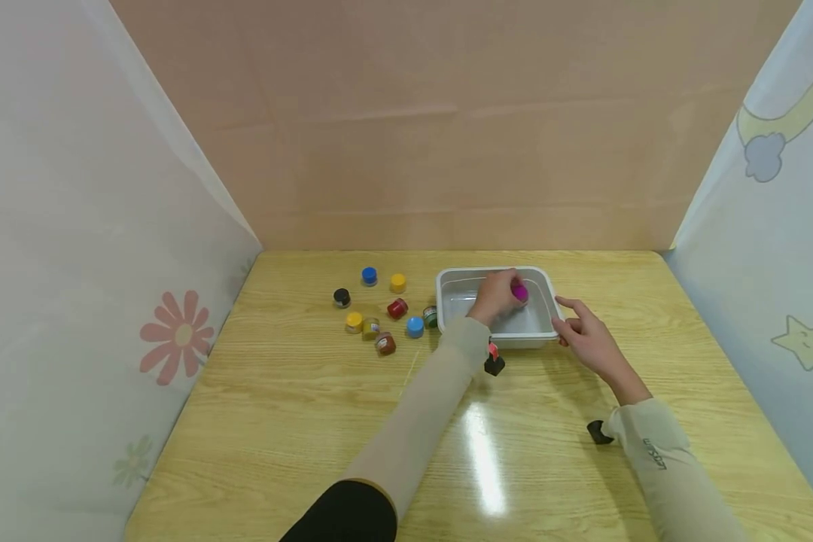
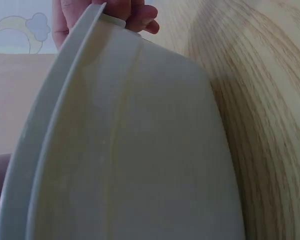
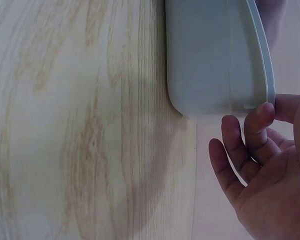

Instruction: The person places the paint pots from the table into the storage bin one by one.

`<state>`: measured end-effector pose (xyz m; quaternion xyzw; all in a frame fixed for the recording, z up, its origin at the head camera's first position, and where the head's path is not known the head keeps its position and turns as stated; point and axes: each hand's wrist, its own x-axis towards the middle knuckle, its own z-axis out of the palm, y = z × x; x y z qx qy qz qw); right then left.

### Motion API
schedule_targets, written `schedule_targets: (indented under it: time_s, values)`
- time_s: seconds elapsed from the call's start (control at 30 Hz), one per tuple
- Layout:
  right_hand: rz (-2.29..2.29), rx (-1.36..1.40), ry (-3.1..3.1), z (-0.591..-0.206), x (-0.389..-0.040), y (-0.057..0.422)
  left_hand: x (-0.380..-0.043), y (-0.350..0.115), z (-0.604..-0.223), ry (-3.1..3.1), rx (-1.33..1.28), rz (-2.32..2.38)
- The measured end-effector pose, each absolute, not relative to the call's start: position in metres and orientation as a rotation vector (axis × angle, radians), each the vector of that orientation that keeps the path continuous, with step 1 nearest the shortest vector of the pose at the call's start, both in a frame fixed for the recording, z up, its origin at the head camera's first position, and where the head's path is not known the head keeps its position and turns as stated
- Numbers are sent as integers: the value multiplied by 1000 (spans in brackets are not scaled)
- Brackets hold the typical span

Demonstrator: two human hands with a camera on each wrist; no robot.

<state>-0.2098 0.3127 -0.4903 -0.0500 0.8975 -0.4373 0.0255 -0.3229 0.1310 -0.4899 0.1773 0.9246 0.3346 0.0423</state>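
A white plastic tray (image 1: 461,335) with raised walls stands on the table. My left hand (image 1: 494,296) reaches down inside it and grips a small jar with a purple lid (image 1: 519,291); the jar's body is mostly hidden by the fingers. At the tray's right end, my right hand (image 1: 586,339) pinches the rim between thumb and fingers, seen closely in the right wrist view, where the other fingers (image 3: 221,160) curl loosely below. The left wrist view is filled by the tray's outer wall (image 2: 160,130).
Left of the tray, small paint jars lie scattered: a green jar (image 1: 430,317) against its wall, a light blue one (image 1: 415,327), a tipped red one (image 1: 397,308), a brown one (image 1: 385,344), a black one (image 1: 342,298) and several more. A brown backdrop (image 1: 447,150) rises behind the table.
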Motion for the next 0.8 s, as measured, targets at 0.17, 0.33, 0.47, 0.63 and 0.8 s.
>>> schedule_targets:
  time_s: [0.17, 0.33, 0.47, 0.63, 0.8]
  values:
    - [-1347, -146, 2768, -490, -208, 313, -319, 135, -492, 2820, 594, 986]
    - [-1345, -142, 2758, -489, -206, 313, -316, 137, -492, 2770, 586, 1015]
    - [-1343, -137, 2757, -488, -206, 313, -315, 137, -491, 2791, 613, 949]
    - [-1341, -137, 2756, -486, -206, 312, -316, 135, -489, 2797, 614, 905]
    - [-1347, -138, 2762, -484, -207, 311, -317, 132, -485, 2777, 615, 907]
